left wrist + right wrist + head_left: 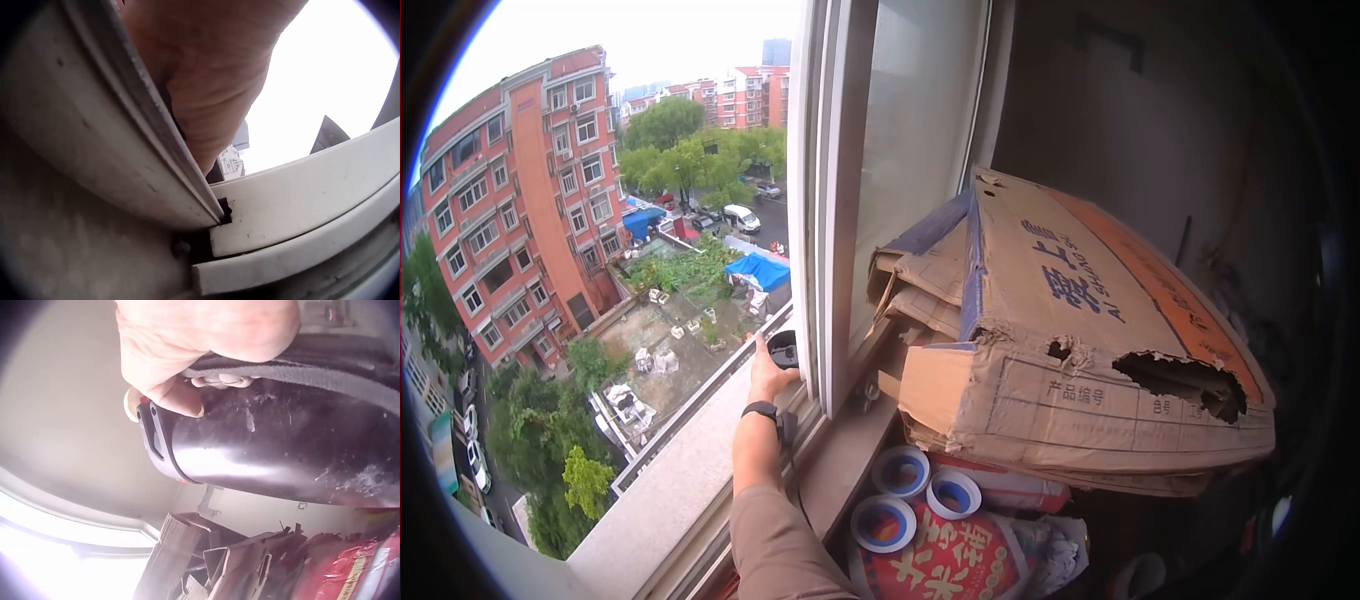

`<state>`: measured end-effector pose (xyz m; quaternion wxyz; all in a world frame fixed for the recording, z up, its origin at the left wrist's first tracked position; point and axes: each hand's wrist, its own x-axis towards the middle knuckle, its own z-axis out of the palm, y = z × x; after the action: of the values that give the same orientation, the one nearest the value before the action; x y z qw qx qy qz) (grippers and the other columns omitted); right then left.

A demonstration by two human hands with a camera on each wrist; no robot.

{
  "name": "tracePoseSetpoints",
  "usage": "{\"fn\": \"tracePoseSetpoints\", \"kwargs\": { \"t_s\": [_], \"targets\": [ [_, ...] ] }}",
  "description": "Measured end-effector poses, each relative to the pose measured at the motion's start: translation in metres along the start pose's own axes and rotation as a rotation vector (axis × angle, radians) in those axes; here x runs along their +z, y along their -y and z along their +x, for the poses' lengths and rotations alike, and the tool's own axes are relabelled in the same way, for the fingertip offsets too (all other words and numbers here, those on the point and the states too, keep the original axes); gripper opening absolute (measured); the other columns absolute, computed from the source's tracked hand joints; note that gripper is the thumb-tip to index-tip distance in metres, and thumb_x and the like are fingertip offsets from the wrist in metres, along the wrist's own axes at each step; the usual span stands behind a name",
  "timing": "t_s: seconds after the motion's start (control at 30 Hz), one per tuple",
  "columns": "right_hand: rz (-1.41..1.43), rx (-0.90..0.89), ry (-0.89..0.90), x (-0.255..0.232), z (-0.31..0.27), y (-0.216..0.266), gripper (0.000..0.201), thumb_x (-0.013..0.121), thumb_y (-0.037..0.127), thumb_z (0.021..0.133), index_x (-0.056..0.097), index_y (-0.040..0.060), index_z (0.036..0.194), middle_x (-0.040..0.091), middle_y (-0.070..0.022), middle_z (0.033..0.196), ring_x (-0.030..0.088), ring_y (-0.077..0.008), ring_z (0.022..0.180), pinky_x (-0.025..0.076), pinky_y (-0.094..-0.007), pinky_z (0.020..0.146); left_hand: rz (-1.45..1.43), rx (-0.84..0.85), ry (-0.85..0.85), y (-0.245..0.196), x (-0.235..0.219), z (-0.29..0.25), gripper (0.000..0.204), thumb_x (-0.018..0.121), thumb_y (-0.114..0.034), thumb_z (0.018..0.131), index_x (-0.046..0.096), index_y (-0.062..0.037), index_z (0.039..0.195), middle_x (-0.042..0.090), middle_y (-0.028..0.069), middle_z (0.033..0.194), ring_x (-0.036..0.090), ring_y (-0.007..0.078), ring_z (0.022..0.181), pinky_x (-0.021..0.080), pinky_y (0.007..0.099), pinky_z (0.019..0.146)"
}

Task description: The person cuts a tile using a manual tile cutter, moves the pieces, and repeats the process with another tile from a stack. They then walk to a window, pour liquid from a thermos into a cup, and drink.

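Observation:
My left hand (pixel 772 378) is at the edge of the open window, its thumb up against a black round object (pixel 783 350). The window frame (pixel 832 200) partly hides that object and the other fingers. In the left wrist view the palm (pixel 219 81) fills the top, close beside the grey frame edge (pixel 144 112), with bright sky behind. My right hand (pixel 206 331) shows only in its wrist view. It grips a shiny dark cylinder (pixel 275 450) with a clip-like fitting (pixel 153 434) at one end; a grey strap (pixel 312 378) runs along it by the fingers.
Torn cardboard boxes (pixel 1060 300) are stacked right of the window. Below them lie several tape rolls (pixel 900 472) and a red bag (pixel 960 560). The window sill (pixel 670 490) runs along the front left. Outside stand buildings (pixel 530 200) and trees (pixel 665 130), far below.

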<state>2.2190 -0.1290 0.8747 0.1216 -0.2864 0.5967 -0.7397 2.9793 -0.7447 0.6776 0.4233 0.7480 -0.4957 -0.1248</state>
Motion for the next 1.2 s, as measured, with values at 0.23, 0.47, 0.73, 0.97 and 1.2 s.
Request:
{"fn": "tracePoseSetpoints", "kwargs": {
  "t_s": [0.23, 0.47, 0.73, 0.97, 1.2],
  "targets": [
    [0.111, 0.077, 0.002, -0.002, 0.004, -0.023, 0.018, 0.063, 0.018, 0.074, 0.061, 0.0094, 0.089, 0.060, -0.0042, 0.083, 0.054, -0.0183, 0.074, 0.047, -0.0357, 0.070, 0.084, -0.063, -0.013, -0.011, -0.039, -0.032, 0.096, 0.067, -0.004, 0.069, 0.014, 0.0031, 0.149, 0.056, 0.0317, 0.124, 0.056, 0.0381, 0.116, 0.044, 0.0382, 0.099],
    [0.402, 0.198, 0.174, -0.012, 0.021, -0.088, 0.023, 0.060, 0.014, 0.061, 0.065, 0.0052, 0.082, 0.061, -0.0047, 0.083, 0.056, -0.0179, 0.076, 0.047, -0.0317, 0.073, 0.342, -0.130, -0.161, -0.021, -0.083, -0.068, 0.070, 0.053, -0.002, 0.075, 0.032, 0.0057, 0.142, 0.056, 0.0331, 0.122, 0.055, 0.0401, 0.118, 0.043, 0.0412, 0.101],
    [0.070, 0.301, 0.486, 0.089, -0.008, 0.056, 0.063, 0.072, 0.007, 0.069, 0.054, 0.0013, 0.129, 0.063, -0.0062, 0.114, 0.055, -0.0157, 0.110, 0.044, -0.0292, 0.094, -0.309, 0.517, 0.057, -0.215, -0.106, -0.240, 0.057, 0.063, -0.007, 0.077, 0.046, 0.0110, 0.127, 0.061, 0.0296, 0.108, 0.060, 0.0362, 0.105, 0.047, 0.0431, 0.093],
    [0.152, 0.069, 0.691, 0.050, 0.018, 0.012, 0.047, 0.067, 0.013, 0.068, 0.060, -0.0040, 0.112, 0.064, -0.0075, 0.097, 0.059, -0.0176, 0.093, 0.046, -0.0294, 0.085, -0.349, 0.573, 0.427, -0.345, -0.046, -0.468, 0.056, 0.065, -0.009, 0.078, 0.047, 0.0093, 0.128, 0.062, 0.0254, 0.108, 0.061, 0.0307, 0.103, 0.048, 0.0396, 0.091],
    [0.247, 0.108, 0.757, 0.033, 0.028, 0.006, 0.041, 0.065, 0.009, 0.067, 0.062, -0.0048, 0.105, 0.062, -0.0068, 0.089, 0.058, -0.0131, 0.085, 0.047, -0.0280, 0.076, -0.345, 0.449, 0.655, -0.362, -0.025, -0.566, 0.055, 0.067, -0.011, 0.080, 0.048, 0.0075, 0.129, 0.063, 0.0211, 0.108, 0.061, 0.0253, 0.101, 0.049, 0.0362, 0.090]
  ]
}}
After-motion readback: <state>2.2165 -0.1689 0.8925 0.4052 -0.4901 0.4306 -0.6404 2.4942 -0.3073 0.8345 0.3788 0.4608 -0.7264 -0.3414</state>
